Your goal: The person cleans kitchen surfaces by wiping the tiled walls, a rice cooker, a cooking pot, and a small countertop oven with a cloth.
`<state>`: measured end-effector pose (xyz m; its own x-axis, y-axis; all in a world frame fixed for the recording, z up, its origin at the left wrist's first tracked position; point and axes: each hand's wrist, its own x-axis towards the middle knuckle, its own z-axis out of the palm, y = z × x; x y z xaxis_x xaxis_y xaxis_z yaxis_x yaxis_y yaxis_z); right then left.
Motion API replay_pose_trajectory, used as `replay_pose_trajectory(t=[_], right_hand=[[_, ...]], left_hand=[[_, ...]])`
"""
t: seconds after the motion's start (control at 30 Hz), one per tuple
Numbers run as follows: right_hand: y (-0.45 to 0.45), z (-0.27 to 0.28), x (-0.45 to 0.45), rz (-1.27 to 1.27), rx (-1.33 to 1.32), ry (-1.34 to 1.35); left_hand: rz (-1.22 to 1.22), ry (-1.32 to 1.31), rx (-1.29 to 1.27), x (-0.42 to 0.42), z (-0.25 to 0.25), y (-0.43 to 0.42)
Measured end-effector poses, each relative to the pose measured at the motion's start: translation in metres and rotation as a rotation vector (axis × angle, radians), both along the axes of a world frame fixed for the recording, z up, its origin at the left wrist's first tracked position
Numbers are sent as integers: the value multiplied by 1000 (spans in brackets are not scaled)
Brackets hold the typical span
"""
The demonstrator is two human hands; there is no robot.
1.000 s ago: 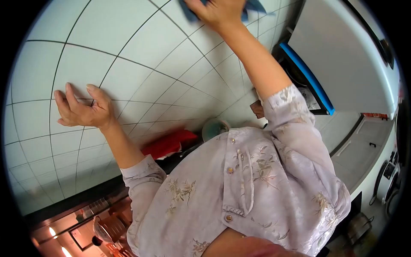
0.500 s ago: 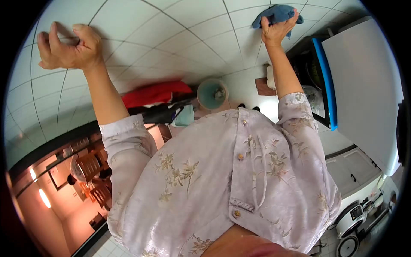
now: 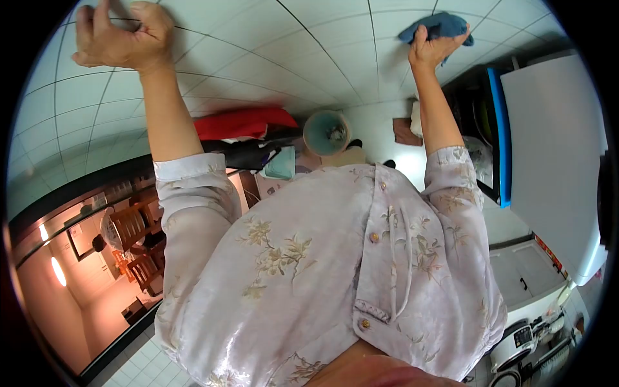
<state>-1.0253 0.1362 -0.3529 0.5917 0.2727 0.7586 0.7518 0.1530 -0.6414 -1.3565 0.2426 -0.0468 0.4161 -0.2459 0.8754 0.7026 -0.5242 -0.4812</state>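
A white tiled wall (image 3: pixel 258 48) fills the top of the head view. At the upper right, my right hand (image 3: pixel 433 50) has its fingers closed over a blue cloth (image 3: pixel 445 26) that lies against the tiles. The cloth bunches up beyond the fingers and a corner hangs below the hand. On the far left, my left hand (image 3: pixel 126 42) is at the tiles with bent fingers spread apart and nothing in them. Whether its fingertips press on the wall cannot be made out.
Below the wall stand a bucket (image 3: pixel 317 143) and a red cloth (image 3: pixel 251 122). A brown mat (image 3: pixel 406 131) lies on the floor. To the right are a large white panel (image 3: pixel 554 148) with a blue edge and a white appliance (image 3: pixel 516 340). Wooden chairs (image 3: pixel 129 229) show through an opening on the left.
The view has tilted slightly. My left hand appears higher in it; my right hand, still on the blue cloth, appears a little lower and further right. My feet show further apart.
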Motion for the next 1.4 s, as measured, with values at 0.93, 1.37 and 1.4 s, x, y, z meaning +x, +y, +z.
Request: replay_pose_trajectory(t=[0.93,1.37,1.4], right_hand=[[17,418,-25,-122,303,-712],[8,344,160,-585,189,371],[7,335,153,-514,347,276]], left_hand=[[-64,-127,-118,7,-14,-34],[-4,-118,-198,-1,-19,-28],[-13,-126,-195,-2,-20,-27]])
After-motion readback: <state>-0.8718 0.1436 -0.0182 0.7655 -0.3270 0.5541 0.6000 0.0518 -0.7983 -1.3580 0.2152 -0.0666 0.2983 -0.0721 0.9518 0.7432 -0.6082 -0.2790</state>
